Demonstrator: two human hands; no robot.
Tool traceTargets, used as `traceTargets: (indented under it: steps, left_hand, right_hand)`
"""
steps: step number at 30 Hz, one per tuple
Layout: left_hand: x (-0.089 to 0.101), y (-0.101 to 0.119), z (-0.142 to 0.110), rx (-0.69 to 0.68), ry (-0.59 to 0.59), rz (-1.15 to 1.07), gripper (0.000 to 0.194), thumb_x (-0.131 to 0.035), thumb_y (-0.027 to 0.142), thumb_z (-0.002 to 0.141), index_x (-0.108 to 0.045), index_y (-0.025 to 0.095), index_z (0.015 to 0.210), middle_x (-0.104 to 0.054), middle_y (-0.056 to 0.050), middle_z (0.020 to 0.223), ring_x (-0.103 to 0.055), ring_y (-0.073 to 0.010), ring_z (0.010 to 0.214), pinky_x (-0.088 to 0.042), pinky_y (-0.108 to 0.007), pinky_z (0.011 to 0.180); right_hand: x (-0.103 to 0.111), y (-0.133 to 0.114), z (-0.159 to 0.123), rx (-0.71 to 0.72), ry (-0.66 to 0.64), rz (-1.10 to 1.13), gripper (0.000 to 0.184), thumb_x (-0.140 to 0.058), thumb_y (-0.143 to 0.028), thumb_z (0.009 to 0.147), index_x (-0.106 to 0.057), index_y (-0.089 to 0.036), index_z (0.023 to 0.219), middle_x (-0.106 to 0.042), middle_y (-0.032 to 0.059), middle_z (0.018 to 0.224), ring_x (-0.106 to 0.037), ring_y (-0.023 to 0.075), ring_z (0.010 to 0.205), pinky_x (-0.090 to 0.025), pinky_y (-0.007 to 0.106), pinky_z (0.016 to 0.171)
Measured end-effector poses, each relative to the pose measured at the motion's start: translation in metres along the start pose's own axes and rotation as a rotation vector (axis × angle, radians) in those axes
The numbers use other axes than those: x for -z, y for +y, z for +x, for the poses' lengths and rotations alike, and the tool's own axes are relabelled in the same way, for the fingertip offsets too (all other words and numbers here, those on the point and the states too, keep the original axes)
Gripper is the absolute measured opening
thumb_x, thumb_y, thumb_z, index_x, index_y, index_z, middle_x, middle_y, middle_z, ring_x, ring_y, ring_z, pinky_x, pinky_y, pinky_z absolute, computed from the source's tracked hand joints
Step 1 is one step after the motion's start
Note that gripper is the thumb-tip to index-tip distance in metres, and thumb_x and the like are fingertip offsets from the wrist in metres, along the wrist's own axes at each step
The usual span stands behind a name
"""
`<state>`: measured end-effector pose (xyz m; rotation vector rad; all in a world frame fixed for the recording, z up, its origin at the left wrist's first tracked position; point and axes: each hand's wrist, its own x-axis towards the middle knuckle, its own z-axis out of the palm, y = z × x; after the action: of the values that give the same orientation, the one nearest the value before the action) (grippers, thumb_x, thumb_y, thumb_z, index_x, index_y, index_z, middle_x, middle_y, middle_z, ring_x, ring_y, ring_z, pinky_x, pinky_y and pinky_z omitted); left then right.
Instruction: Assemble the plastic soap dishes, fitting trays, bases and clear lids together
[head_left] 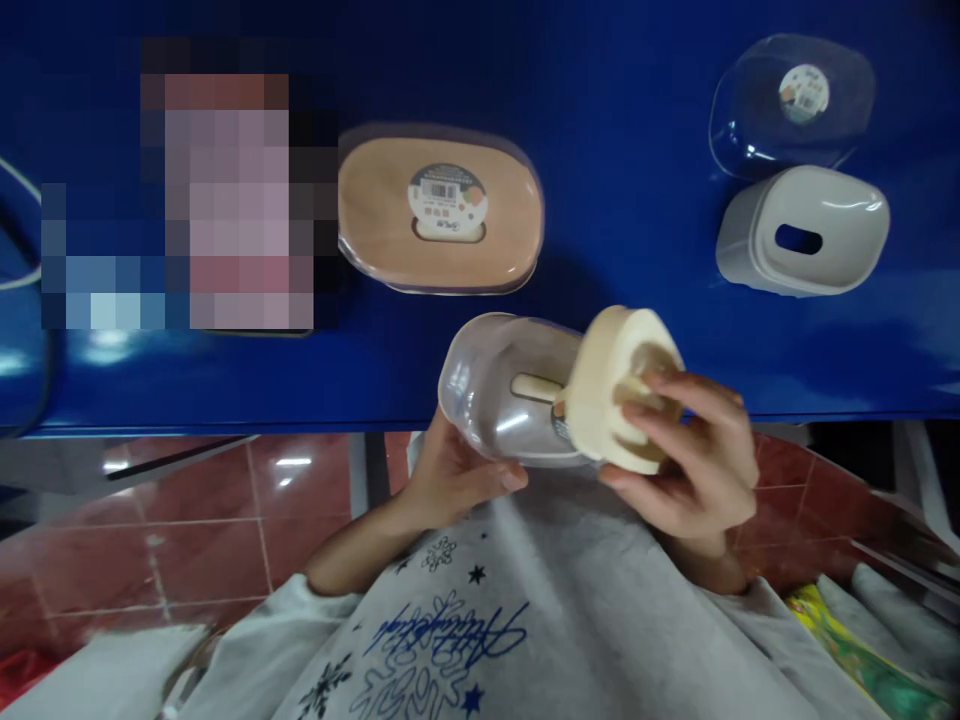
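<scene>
My left hand (457,470) grips a clear plastic cover (502,385) from below, fingers curled round its rim. My right hand (694,455) is closed on a cream oval insert (615,375) with a slot in it, held tilted against the open end of the clear cover. Both are held just over the near edge of the blue table (600,150). My grey printed sweater fills the bottom of the view.
On the blue table lie an assembled tan box with a clear lid and label (439,210), a separate clear cover with a label (791,105) at the far right, and a white slotted insert (802,230) beside it. A blurred-out patch sits at the left. Red floor tiles lie below.
</scene>
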<state>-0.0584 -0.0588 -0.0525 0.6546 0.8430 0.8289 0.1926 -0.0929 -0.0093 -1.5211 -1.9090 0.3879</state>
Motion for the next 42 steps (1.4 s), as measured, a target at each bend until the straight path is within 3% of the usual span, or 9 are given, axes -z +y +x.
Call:
traceTargets:
  steps: [2, 4, 11, 21, 27, 31, 36, 39, 42]
  left_hand:
    - [-0.004, 0.004, 0.004, -0.031, 0.002, 0.015, 0.085, -0.099, 0.044, 0.072, -0.059, 0.028, 0.146, -0.078, -0.008, 0.123, -0.076, -0.028, 0.114, -0.062, -0.043, 0.103]
    - [-0.006, 0.007, 0.007, -0.039, 0.012, 0.001, 0.082, -0.099, 0.045, 0.072, -0.062, 0.027, 0.143, -0.079, -0.008, 0.123, -0.076, -0.0284, 0.115, -0.062, -0.043, 0.104]
    - [-0.008, 0.01, 0.007, -0.033, 0.006, 0.011, 0.077, -0.097, 0.044, 0.074, -0.063, 0.029, 0.141, -0.08, -0.006, 0.114, -0.077, -0.023, 0.098, -0.066, -0.036, 0.087]
    - [-0.007, -0.001, 0.006, -0.006, 0.068, -0.106, 0.083, -0.1, 0.042, 0.069, -0.058, 0.034, 0.14, -0.072, -0.007, 0.131, -0.073, -0.028, 0.118, -0.063, -0.043, 0.099]
    - [-0.009, -0.001, 0.007, -0.083, 0.06, -0.079, 0.07, -0.097, 0.037, 0.074, -0.063, 0.033, 0.135, -0.074, -0.005, 0.129, -0.075, -0.0231, 0.111, -0.064, -0.035, 0.091]
    - [-0.03, 0.013, 0.016, -0.136, 0.037, 0.022, 0.069, -0.096, 0.029, 0.077, -0.063, 0.036, 0.137, -0.076, -0.003, 0.128, -0.076, -0.0225, 0.111, -0.063, -0.037, 0.095]
    - [-0.08, 0.044, 0.056, -0.112, 0.057, -0.107, 0.074, -0.093, 0.03, 0.08, -0.057, 0.037, 0.144, -0.07, -0.003, 0.144, -0.063, -0.0284, 0.142, -0.051, -0.049, 0.119]
    - [-0.109, 0.059, 0.089, -0.018, 0.032, -0.263, 0.061, -0.082, 0.024, 0.089, -0.057, 0.033, 0.144, -0.07, -0.003, 0.143, -0.056, -0.0307, 0.151, -0.049, -0.053, 0.121]
    - [-0.127, 0.061, 0.119, 0.037, 0.089, -0.387, 0.044, -0.074, 0.022, 0.096, -0.06, 0.026, 0.138, -0.069, -0.006, 0.147, -0.054, -0.0299, 0.153, -0.047, -0.051, 0.123]
  right_hand:
    - [-0.005, -0.007, 0.009, 0.143, 0.02, -0.008, 0.07, -0.086, -0.047, 0.089, -0.061, -0.038, 0.154, -0.07, 0.0029, 0.142, -0.07, 0.0341, 0.119, -0.062, 0.056, 0.1]
    - [-0.009, -0.01, 0.016, 0.183, 0.036, -0.035, 0.071, -0.087, -0.045, 0.088, -0.062, -0.036, 0.153, -0.071, 0.0033, 0.14, -0.071, 0.0331, 0.116, -0.063, 0.055, 0.098]
    - [0.001, 0.004, 0.016, 0.07, 0.06, -0.14, 0.063, -0.084, -0.044, 0.091, -0.064, -0.038, 0.151, -0.073, 0.004, 0.138, -0.072, 0.0338, 0.118, -0.062, 0.054, 0.1]
    - [0.004, 0.038, 0.012, -0.067, 0.136, -0.195, 0.061, -0.085, -0.038, 0.092, -0.065, -0.038, 0.149, -0.072, 0.0063, 0.139, -0.069, 0.0366, 0.129, -0.055, 0.058, 0.109]
    - [0.003, 0.049, 0.014, -0.068, 0.084, -0.332, 0.053, -0.08, -0.038, 0.097, -0.064, -0.032, 0.147, -0.073, 0.0075, 0.142, -0.07, 0.034, 0.131, -0.052, 0.052, 0.109]
    - [0.008, 0.048, 0.015, -0.12, 0.01, -0.378, 0.044, -0.073, -0.038, 0.102, -0.064, -0.032, 0.144, -0.072, 0.0084, 0.146, -0.068, 0.0329, 0.134, -0.05, 0.051, 0.111]
    - [0.026, 0.053, 0.005, -0.142, -0.042, -0.364, 0.032, -0.066, -0.034, 0.105, -0.064, -0.03, 0.136, -0.069, 0.0089, 0.151, -0.063, 0.0339, 0.143, -0.043, 0.056, 0.118]
    - [0.037, 0.054, 0.003, -0.147, -0.014, -0.355, 0.039, -0.067, -0.036, 0.104, -0.06, -0.029, 0.141, -0.065, 0.0117, 0.154, -0.059, 0.0365, 0.146, -0.039, 0.06, 0.121]
    - [0.042, 0.049, 0.013, -0.115, 0.026, -0.355, 0.055, -0.068, -0.042, 0.103, -0.049, -0.03, 0.154, -0.058, 0.0145, 0.161, -0.056, 0.0381, 0.149, -0.039, 0.061, 0.121]
